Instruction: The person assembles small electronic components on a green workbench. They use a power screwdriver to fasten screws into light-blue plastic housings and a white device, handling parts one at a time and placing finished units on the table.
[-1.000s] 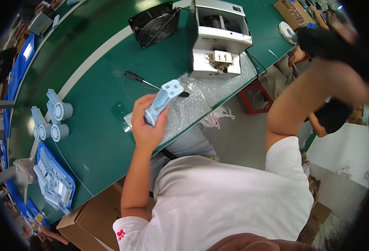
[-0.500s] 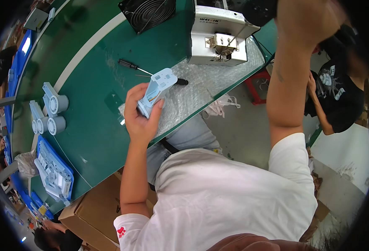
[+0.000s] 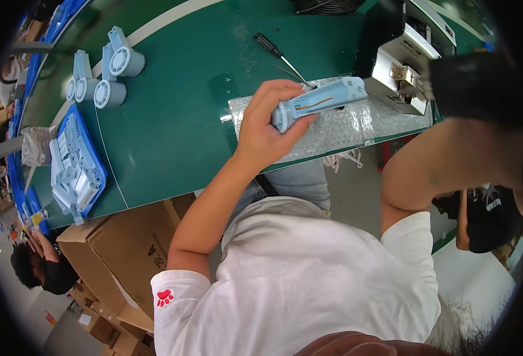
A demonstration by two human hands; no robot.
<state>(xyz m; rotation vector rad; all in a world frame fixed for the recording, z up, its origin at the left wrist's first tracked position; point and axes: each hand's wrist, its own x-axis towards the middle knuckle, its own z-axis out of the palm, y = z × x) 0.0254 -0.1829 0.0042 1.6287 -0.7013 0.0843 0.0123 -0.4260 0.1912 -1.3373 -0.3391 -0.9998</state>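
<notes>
My left hand (image 3: 268, 121) is closed around the round end of a light-blue plastic housing (image 3: 332, 98). The piece is long and open along its side, and an orange wire shows inside. Its far end points right, over bubble wrap (image 3: 356, 121). My right forearm (image 3: 451, 157) is raised at the right, close to the camera. Beside my right hand (image 3: 501, 145) is a thick dark object (image 3: 475, 89), blurred, with a narrow tip toward the silver-and-black machine (image 3: 401, 65). The right fingers are lost in the dark rim. A screwdriver (image 3: 279, 53) lies behind the housing.
Several light-blue parts with round ends (image 3: 110, 94) stand at the left of the green table (image 3: 172, 130). A blue tray (image 3: 98, 172) of light-blue pieces is nearer, with a crumpled clear bag (image 3: 39, 145) beside it. A black fan (image 3: 329, 6) lies at the back. Below is a cardboard box (image 3: 125, 249).
The view has turned, shifting the table things. My left hand has tilted the housing from upright to nearly level. My right arm has swung down and rightward, bringing the dark object beside the machine.
</notes>
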